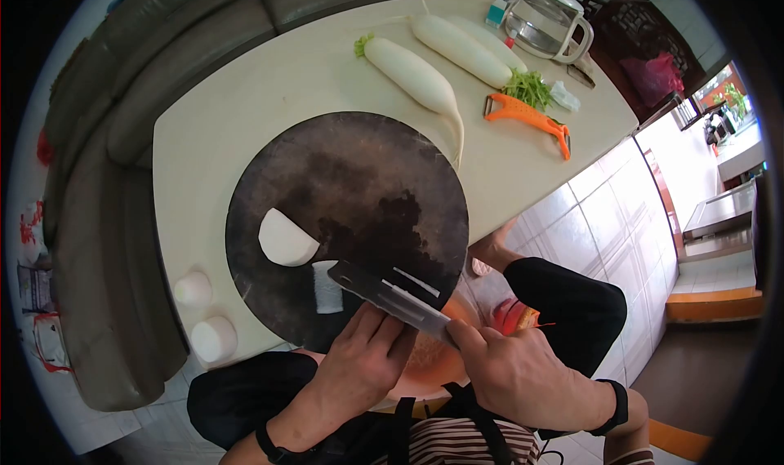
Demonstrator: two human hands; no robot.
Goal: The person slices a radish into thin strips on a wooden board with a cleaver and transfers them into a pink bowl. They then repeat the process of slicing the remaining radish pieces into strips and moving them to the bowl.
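A cleaver (388, 295) lies slantwise over the near edge of a round, dark cutting board (351, 171). My right hand (518, 375) is closed around its handle, with the blade pointing up and left. Just below the blade, my left hand (363, 359) has its fingers bent and held together; whatever is under the fingertips is hidden. A flat white radish slice (328, 287) rests on the board left of the blade. Thin white radish strips (416, 282) sit along the blade's far side. Farther left is a thick, half-round radish chunk (287, 238).
Whole white radishes (408, 73) lie across the table (196, 163), near an orange peeler (527, 115) and a glass kettle (547, 24). Two white radish pieces (214, 338) stand at the left edge. Below the board is an orange basin (429, 363).
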